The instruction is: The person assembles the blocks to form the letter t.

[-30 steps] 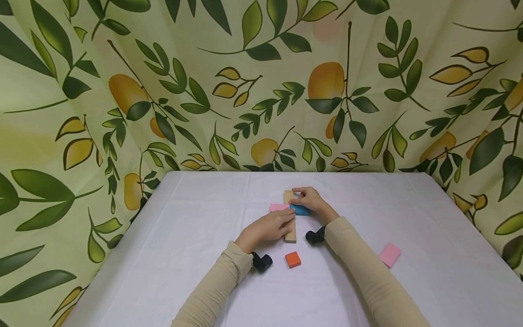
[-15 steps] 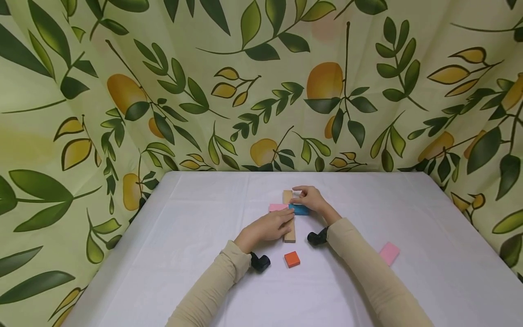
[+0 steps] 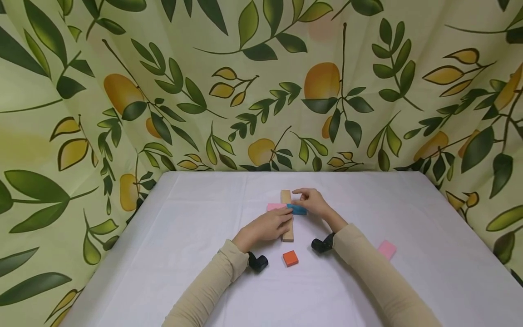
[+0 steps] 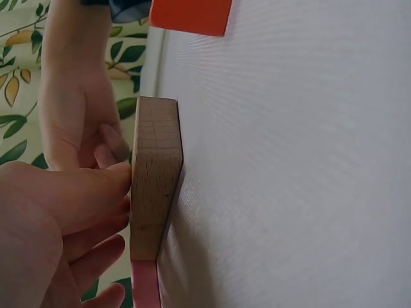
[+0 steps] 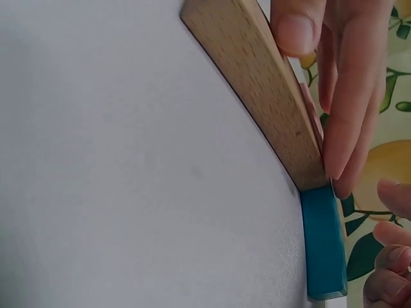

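Note:
Wooden, pink and blue blocks form a cross on the white cloth. My left hand (image 3: 266, 226) rests over the near wooden block (image 3: 288, 235), its fingertips reaching the middle of the cross. In the left wrist view the thumb (image 4: 96, 186) touches that block's upper edge. The pink block (image 3: 275, 207) makes the left arm of the cross, partly behind the left hand. My right hand (image 3: 315, 202), fingers loosely bent and holding nothing, hovers beside the far wooden block (image 3: 285, 196) and over the blue block (image 3: 299, 210). In the right wrist view its fingers show apart from the blue block (image 5: 323, 244).
An orange-red square block (image 3: 290, 258) lies nearer the body, between the forearms. Another pink block (image 3: 387, 250) lies beside the right sleeve. Black wrist cameras jut from the left wrist (image 3: 258, 262) and right wrist (image 3: 323, 244). A leaf-patterned curtain (image 3: 261, 91) hangs behind the table.
My right hand has shifted slightly off the blocks, its thumb lifting from near the blue block, and its wrist has swung a little right. The left hand stays on the wooden block.

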Motion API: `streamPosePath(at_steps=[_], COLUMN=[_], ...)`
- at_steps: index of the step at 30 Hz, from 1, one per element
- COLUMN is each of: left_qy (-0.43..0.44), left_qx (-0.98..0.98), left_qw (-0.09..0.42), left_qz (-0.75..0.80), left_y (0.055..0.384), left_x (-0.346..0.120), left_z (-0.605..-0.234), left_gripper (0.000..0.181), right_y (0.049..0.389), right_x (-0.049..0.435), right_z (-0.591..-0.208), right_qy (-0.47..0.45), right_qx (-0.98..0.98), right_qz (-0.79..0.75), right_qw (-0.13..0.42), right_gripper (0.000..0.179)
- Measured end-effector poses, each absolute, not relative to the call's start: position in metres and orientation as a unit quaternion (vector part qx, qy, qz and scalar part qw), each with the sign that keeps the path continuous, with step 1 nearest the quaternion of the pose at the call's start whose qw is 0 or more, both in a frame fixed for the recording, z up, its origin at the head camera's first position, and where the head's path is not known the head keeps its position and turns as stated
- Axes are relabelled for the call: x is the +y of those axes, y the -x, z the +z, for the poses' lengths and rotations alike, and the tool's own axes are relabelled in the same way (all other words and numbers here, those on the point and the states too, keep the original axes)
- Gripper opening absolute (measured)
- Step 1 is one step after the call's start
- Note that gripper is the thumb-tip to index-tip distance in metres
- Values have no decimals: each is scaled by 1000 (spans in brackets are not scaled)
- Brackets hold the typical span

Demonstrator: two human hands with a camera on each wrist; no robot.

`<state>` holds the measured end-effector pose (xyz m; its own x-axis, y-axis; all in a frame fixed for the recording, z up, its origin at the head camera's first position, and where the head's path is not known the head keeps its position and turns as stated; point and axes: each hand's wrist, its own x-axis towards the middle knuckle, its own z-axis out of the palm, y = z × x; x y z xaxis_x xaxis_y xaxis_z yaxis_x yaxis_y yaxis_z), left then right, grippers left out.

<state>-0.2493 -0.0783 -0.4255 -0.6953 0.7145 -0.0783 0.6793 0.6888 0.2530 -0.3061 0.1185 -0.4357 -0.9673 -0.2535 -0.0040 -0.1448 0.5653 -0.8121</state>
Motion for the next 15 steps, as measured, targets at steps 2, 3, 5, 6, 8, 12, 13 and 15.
streamPosePath(at_steps=[2, 3, 5, 6, 8, 12, 13, 15], left_qy=[-387, -389, -390, -388, -384, -372, -370, -366], left_qx=[913, 912, 910, 910, 910, 911, 911, 911], left_qw=[77, 75, 78, 81, 88, 111, 116, 125], left_qz=[107, 110, 120, 124, 128, 138, 140, 145], left_y=[250, 251, 251, 252, 253, 255, 255, 256], left_x=[-79, -79, -80, -80, -81, -82, -82, -82], left_z=[-425, -425, -425, -425, -425, -425, -425, -426], left_gripper=[46, 46, 47, 47, 49, 51, 52, 52], right_y=[303, 302, 300, 299, 296, 292, 290, 288], right_x=[119, 120, 120, 120, 119, 119, 119, 119], right_z=[-436, -436, -436, -435, -435, -433, -432, -431], right_qy=[112, 113, 115, 113, 113, 114, 116, 115], right_qx=[881, 880, 879, 879, 877, 876, 876, 876], right_qz=[-455, -456, -457, -458, -462, -464, -464, -463], right_qw=[63, 63, 65, 66, 66, 66, 66, 69], right_gripper=[45, 45, 46, 45, 45, 44, 44, 43])
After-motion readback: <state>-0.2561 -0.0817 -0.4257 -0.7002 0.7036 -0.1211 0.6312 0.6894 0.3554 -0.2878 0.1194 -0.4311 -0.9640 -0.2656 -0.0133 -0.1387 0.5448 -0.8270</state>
